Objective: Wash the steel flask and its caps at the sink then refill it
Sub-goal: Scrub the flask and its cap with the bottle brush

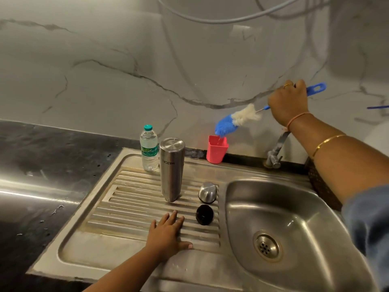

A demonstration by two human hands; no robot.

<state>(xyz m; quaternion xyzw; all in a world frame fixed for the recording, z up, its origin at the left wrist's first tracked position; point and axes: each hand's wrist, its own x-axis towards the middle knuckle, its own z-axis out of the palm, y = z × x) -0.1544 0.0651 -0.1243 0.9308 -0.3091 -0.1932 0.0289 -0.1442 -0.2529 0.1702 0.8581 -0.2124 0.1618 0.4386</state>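
The steel flask [172,168] stands upside down on the ribbed drainboard [130,209]. To its right lie a steel cap [208,192] and, nearer me, a black inner cap [204,214]. My left hand [168,234] rests flat on the drainboard in front of the flask, fingers straight, holding nothing. My right hand [289,102] grips the blue handle of a bottle brush [235,120]. The brush's blue and white head hangs tilted just above a pink cup [216,149] at the back edge.
A small plastic water bottle [149,147] with a green cap stands behind the flask on the left. The sink basin [280,211] with its drain [266,247] lies to the right. A tap [275,152] rises behind the basin. Dark countertop [42,165] stretches left.
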